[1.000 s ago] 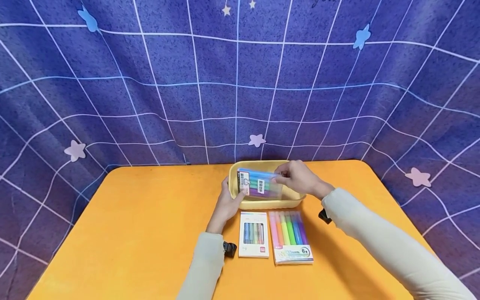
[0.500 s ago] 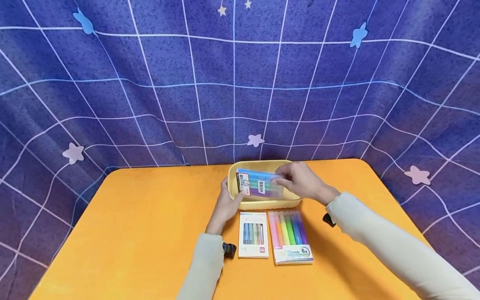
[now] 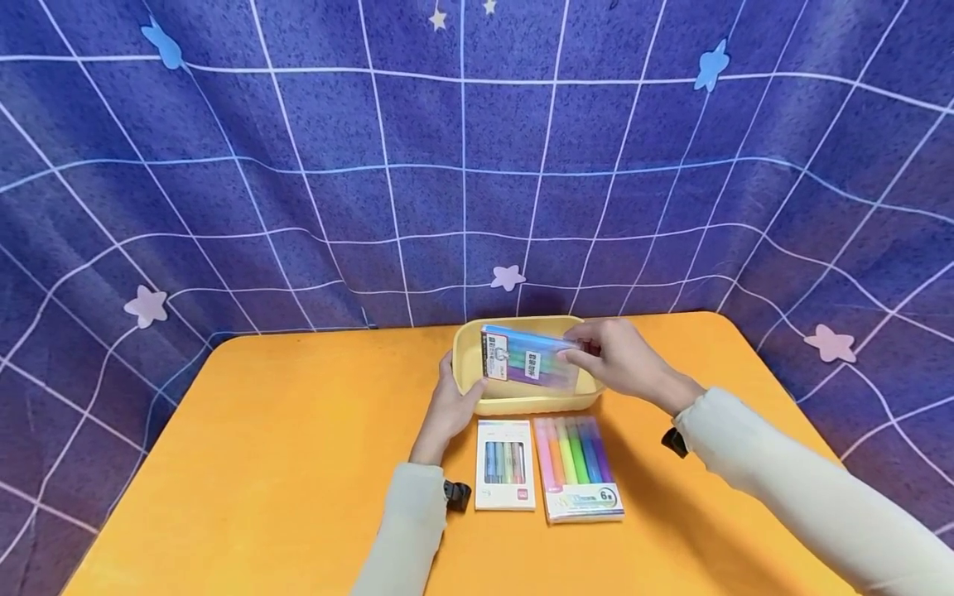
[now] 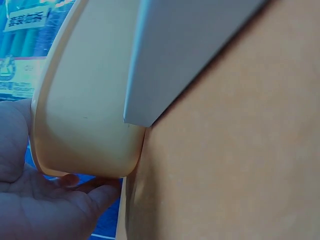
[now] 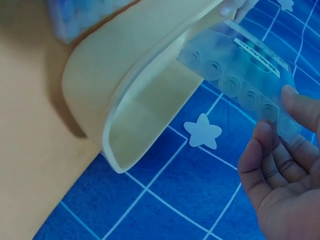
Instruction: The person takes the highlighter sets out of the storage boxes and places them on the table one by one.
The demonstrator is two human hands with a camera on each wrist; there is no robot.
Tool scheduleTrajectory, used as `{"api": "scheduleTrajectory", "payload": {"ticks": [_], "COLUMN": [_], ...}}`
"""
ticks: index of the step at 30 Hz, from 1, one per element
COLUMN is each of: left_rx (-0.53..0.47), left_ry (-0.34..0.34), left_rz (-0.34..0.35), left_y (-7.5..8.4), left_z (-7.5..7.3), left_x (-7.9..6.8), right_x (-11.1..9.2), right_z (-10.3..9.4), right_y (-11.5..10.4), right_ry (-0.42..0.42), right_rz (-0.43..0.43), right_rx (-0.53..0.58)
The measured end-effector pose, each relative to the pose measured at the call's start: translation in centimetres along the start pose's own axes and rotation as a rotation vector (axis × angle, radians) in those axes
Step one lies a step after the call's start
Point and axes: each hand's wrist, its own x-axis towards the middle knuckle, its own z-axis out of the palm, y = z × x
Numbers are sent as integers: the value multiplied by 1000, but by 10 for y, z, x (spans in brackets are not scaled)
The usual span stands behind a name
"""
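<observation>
A clear pack of coloured markers [image 3: 520, 358] is tilted over the pale yellow basket [image 3: 537, 406], its labelled end to the left. My right hand [image 3: 624, 358] pinches the pack's right end between thumb and fingers, and the right wrist view shows the row of round marker ends [image 5: 230, 86] inside the plastic. At the basket's left end, my left hand [image 3: 450, 406] holds the wall, its thumb at the rim and its fingers around the outside. In the left wrist view the basket's outer wall [image 4: 90, 110] hides part of the pack.
In front of the basket on the orange table [image 3: 298, 463] lie a white box of pens [image 3: 505, 493] and a clear pack of rainbow markers [image 3: 575, 463], side by side. A blue curtain [image 3: 335, 207] with a grid pattern hangs behind the table.
My right hand has shifted a little to the right and slightly up, taking the marker pack with it. My left hand stays at the basket's left end.
</observation>
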Motion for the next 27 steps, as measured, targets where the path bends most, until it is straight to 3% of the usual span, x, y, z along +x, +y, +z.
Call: {"api": "scheduleTrajectory", "payload": {"ticks": [17,27], "left_rx": [15,31], "left_ry": [9,1], "left_rz": [-12,6], "left_y": [-2,-3], "left_z": [6,1], "left_x": [0,2], "right_x": [-17,-30], "right_z": [-10,-15], "right_y": [-10,-8], "right_ry": [32,76], "right_rz": [27,44], "right_rx": [12,9]}}
